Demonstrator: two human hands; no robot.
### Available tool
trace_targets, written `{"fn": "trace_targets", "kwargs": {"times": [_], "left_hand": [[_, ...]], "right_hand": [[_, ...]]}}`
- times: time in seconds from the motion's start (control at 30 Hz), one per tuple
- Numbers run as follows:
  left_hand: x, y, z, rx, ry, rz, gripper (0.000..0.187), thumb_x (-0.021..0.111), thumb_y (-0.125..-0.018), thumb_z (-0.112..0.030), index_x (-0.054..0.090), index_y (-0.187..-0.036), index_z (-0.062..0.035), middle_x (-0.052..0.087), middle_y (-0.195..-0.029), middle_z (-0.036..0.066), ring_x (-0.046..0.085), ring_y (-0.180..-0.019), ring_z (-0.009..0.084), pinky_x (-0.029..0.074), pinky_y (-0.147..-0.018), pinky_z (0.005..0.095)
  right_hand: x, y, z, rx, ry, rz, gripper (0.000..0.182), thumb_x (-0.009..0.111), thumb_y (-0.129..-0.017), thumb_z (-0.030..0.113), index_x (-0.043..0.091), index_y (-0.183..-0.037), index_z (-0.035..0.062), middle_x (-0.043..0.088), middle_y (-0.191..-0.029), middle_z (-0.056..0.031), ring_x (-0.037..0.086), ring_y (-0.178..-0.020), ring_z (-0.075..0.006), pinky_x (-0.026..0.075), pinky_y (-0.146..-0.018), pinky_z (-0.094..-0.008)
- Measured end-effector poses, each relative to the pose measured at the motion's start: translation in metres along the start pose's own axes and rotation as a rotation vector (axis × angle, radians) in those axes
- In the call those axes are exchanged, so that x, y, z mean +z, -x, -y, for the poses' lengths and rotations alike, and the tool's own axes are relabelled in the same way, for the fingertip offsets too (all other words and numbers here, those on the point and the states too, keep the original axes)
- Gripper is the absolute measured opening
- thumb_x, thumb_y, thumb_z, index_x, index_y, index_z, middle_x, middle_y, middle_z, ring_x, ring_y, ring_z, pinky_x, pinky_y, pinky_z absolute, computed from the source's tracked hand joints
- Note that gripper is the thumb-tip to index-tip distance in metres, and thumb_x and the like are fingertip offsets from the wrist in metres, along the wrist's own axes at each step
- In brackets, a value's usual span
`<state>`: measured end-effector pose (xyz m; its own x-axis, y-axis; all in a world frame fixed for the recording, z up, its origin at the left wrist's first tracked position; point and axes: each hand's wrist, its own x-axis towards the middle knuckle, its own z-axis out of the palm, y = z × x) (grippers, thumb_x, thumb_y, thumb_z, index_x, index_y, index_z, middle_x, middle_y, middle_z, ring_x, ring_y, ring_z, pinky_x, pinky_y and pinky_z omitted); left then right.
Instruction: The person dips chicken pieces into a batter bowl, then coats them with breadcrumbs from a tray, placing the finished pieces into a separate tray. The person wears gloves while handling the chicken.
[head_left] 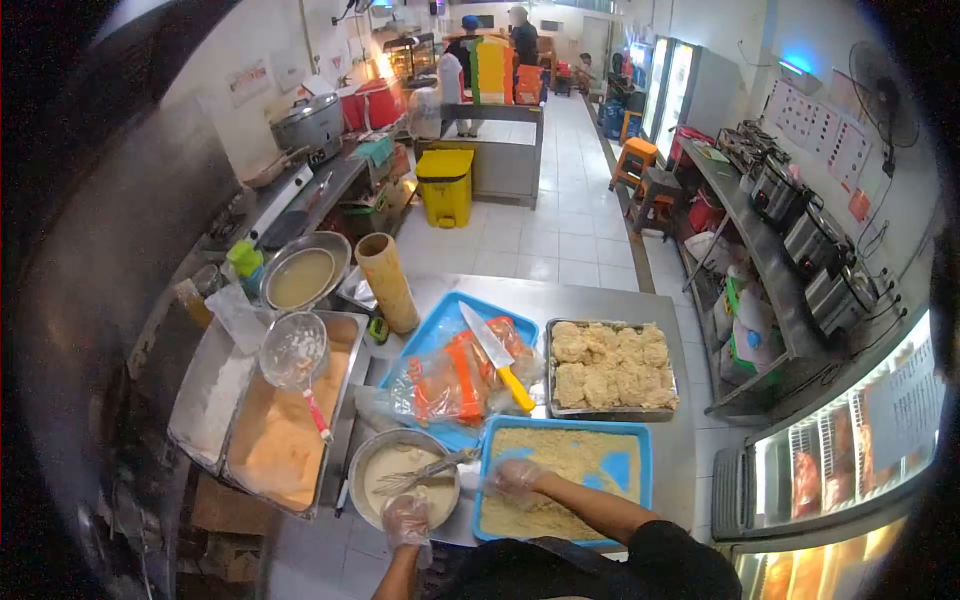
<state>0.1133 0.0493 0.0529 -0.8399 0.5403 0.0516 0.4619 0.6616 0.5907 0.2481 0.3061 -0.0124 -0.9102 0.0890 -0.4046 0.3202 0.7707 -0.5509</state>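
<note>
With a metal tray (pixel 612 368) of breaded pieces already filled at the counter's far right, the right hand (pixel 514 478) presses flat, fingers spread, in the blue crumb tray (pixel 565 478) at the near edge while the left hand (pixel 406 520) grips the batter bowl (pixel 404 478).

**Gloves and dark sleeves**

Wearing 2 thin, clear disposable plastic gloves, loose and crinkled, on left hand (pixel 407 520) and right hand (pixel 515 478). Forearms bare below short black sleeves. Black top across the chest at the frame's lower edge. No watch or markings visible.
</note>
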Motion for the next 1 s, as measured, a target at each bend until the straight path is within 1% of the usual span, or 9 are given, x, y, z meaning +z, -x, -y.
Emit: {"fn": "trace_targets", "kwargs": {"times": [0.13,0.27,0.37,0.47,0.5,0.57,0.77,0.87,1.0], "left_hand": [[0.002,0.000,-0.010,-0.028,-0.049,-0.044,0.026,0.058,-0.073,-0.030,0.064,-0.075,-0.0052,0.062,-0.077,0.018,0.058,-0.076,0.0360,0.045,-0.071,0.0455],[-0.001,-0.002,-0.013,-0.122,-0.066,0.026,0.032,0.056,-0.075,-0.035,0.064,-0.079,-0.0043,0.062,-0.083,0.019,0.059,-0.079,0.0367,0.045,-0.071,0.0460],[-0.007,-0.001,-0.016,-0.124,-0.068,0.064,0.032,0.058,-0.075,-0.036,0.066,-0.082,-0.0050,0.063,-0.083,0.017,0.059,-0.078,0.0362,0.045,-0.073,0.0458],[-0.006,0.002,-0.005,0.024,0.096,-0.012,0.031,0.060,-0.075,-0.034,0.067,-0.082,-0.0056,0.064,-0.080,0.016,0.060,-0.075,0.0356,0.046,-0.070,0.0449],[-0.002,0.004,-0.001,0.145,0.046,-0.094,0.028,0.062,-0.073,-0.033,0.066,-0.078,-0.0054,0.063,-0.075,0.016,0.059,-0.071,0.0351,0.046,-0.065,0.0441],[0.003,0.001,0.002,0.064,0.044,-0.103,0.028,0.063,-0.073,-0.033,0.066,-0.077,-0.0051,0.062,-0.074,0.016,0.059,-0.070,0.0354,0.046,-0.064,0.0444],[0.003,0.003,-0.002,0.039,-0.039,-0.074,0.030,0.060,-0.075,-0.034,0.066,-0.076,-0.0050,0.062,-0.074,0.016,0.059,-0.074,0.0354,0.044,-0.068,0.0465],[-0.001,0.000,-0.006,-0.025,-0.053,-0.014,0.029,0.059,-0.076,-0.033,0.066,-0.077,-0.0047,0.062,-0.076,0.016,0.059,-0.076,0.0355,0.044,-0.071,0.0457],[-0.018,0.003,-0.033,0.011,-0.035,-0.028,0.031,0.057,-0.077,-0.034,0.065,-0.077,-0.0042,0.063,-0.078,0.016,0.058,-0.077,0.0361,0.045,-0.077,0.0431]], "right_hand": [[-0.010,0.037,0.016,0.006,0.209,-0.030,0.030,0.051,-0.082,0.032,0.065,-0.084,0.0044,0.062,-0.088,-0.0198,0.062,-0.083,-0.0345,0.049,-0.071,-0.0425],[0.002,0.031,-0.015,-0.180,0.321,-0.142,0.028,0.056,-0.075,0.029,0.060,-0.077,0.0013,0.061,-0.083,-0.0191,0.058,-0.075,-0.0331,0.046,-0.068,-0.0433],[-0.003,0.026,-0.007,-0.335,0.251,-0.616,0.023,0.059,-0.070,0.026,0.059,-0.077,0.0039,0.058,-0.079,-0.0172,0.054,-0.073,-0.0324,0.044,-0.064,-0.0432],[0.036,0.014,-0.009,-0.368,0.404,-0.795,0.025,0.058,-0.069,0.026,0.058,-0.082,0.0054,0.055,-0.082,-0.0170,0.053,-0.077,-0.0342,0.041,-0.066,-0.0436],[0.044,0.014,-0.010,-0.369,0.399,-0.742,0.026,0.059,-0.069,0.027,0.058,-0.083,0.0051,0.055,-0.085,-0.0177,0.052,-0.077,-0.0348,0.041,-0.067,-0.0440],[0.045,0.019,-0.011,-0.364,0.400,-0.631,0.029,0.059,-0.070,0.029,0.058,-0.086,0.0043,0.054,-0.090,-0.0190,0.052,-0.077,-0.0359,0.041,-0.068,-0.0448],[0.018,0.043,0.024,-0.387,0.524,-0.689,0.037,0.060,-0.072,0.033,0.057,-0.093,0.0036,0.054,-0.094,-0.0188,0.051,-0.089,-0.0343,0.040,-0.074,-0.0463],[0.018,0.042,0.027,-0.299,0.544,-0.479,0.037,0.060,-0.072,0.034,0.057,-0.091,0.0028,0.056,-0.091,-0.0186,0.053,-0.087,-0.0336,0.041,-0.078,-0.0450],[-0.011,0.060,0.046,-0.368,0.221,-0.618,0.030,0.061,-0.070,0.030,0.058,-0.081,0.0016,0.058,-0.082,-0.0190,0.055,-0.076,-0.0350,0.044,-0.071,-0.0450]]}}
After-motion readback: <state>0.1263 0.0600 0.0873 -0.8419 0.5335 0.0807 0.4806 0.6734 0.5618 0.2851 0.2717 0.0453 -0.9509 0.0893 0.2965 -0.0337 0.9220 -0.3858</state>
